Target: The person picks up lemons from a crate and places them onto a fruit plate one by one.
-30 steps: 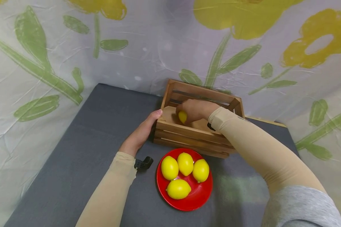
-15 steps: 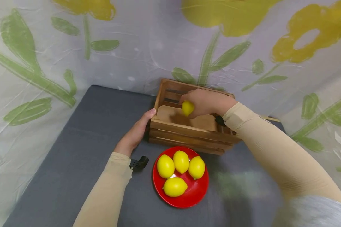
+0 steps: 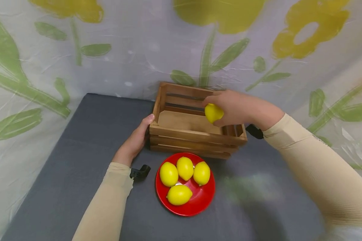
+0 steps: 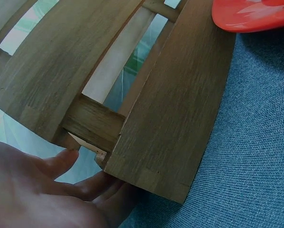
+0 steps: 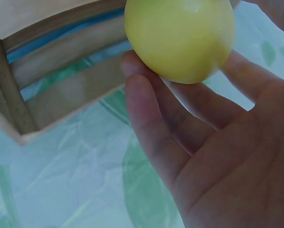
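My right hand holds a yellow lemon above the right part of a slatted wooden crate. In the right wrist view, the fingers curl under the lemon, and the crate's slats show behind it. At the crate's left end, my left hand grips the front corner, thumb at the upper edge. The left wrist view shows its fingers bent against the end of the slats. The visible part of the crate floor is bare; my right hand hides some of the inside.
A red plate with several lemons stands in front of the crate on a dark grey table. Behind the table hangs a pale sheet with painted flowers, close to the crate's back.
My right hand has lifted the lemon from the crate's floor and brought it up and to the right. The left hand keeps its place on the crate. The head view has shifted slightly.
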Demonstrator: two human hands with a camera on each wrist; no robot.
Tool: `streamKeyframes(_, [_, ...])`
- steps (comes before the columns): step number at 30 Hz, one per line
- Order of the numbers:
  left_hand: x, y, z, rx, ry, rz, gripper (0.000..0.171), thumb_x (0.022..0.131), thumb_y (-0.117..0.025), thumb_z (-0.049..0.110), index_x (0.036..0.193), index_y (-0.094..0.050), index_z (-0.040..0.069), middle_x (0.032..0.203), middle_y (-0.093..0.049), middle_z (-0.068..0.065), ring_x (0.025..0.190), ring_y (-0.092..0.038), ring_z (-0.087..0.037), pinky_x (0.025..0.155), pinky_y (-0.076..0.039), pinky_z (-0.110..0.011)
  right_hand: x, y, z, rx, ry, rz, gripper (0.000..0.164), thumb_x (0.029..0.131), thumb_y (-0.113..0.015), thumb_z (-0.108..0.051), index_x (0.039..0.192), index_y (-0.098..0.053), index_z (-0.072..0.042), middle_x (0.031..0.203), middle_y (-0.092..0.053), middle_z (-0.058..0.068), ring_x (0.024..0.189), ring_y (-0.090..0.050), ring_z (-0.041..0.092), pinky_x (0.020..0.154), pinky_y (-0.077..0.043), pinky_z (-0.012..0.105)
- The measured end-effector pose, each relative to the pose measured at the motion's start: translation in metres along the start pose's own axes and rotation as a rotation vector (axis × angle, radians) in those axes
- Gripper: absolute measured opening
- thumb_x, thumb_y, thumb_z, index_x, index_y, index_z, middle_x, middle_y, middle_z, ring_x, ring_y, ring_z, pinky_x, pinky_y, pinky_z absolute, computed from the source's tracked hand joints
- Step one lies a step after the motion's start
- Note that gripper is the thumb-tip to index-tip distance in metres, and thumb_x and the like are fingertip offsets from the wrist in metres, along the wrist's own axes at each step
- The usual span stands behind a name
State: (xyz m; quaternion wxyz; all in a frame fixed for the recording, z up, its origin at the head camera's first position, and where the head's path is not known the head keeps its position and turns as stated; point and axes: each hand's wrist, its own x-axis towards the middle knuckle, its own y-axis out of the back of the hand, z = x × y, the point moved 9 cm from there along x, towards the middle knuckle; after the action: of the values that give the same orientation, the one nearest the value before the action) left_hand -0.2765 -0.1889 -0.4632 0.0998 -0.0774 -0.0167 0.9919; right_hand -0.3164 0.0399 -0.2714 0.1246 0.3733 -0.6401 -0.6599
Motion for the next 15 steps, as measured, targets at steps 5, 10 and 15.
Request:
streamKeyframes(5, [0.001, 0.008, -0.001, -0.016, -0.003, -0.003, 0.095, 0.104, -0.032, 0.066, 0.175, -0.002, 0.012, 0.182, -0.004, -0.013, 0.166, -0.007, -0.032, 0.135, -0.003, -0.065, -0.026, 0.004, -0.013, -0.023, 0.0, 0.024, 0.062, 0.089, -0.085, -0.022, 0.147, -0.062, -0.025, 0.141, -0.063, 0.002, 0.111, -0.06, 0.027, 0.09, -0.057, 0.043])
streamKeyframes(10, [0.001, 0.012, 0.001, -0.034, -0.007, -0.005, 0.094, 0.104, -0.033, 0.065, 0.175, -0.001, 0.013, 0.181, -0.004, -0.013, 0.166, -0.007, -0.032, 0.135, 0.0, -0.065, -0.049, -0.001, -0.029, -0.046, -0.003, 0.04, 0.06, 0.089, -0.086, -0.024, 0.145, -0.064, -0.03, 0.141, -0.063, 0.001, 0.104, -0.063, 0.025, 0.087, -0.058, 0.042])
streamKeyframes(15, [0.002, 0.014, 0.005, -0.044, -0.024, -0.014, 0.092, 0.105, -0.032, 0.065, 0.174, -0.003, 0.013, 0.18, -0.009, -0.015, 0.164, -0.011, -0.031, 0.135, -0.001, -0.062, -0.065, -0.016, -0.05, -0.05, 0.037, 0.05, 0.063, 0.088, -0.089, -0.024, 0.146, -0.064, -0.028, 0.138, -0.064, 0.001, 0.1, -0.065, 0.022, 0.087, -0.062, 0.042])
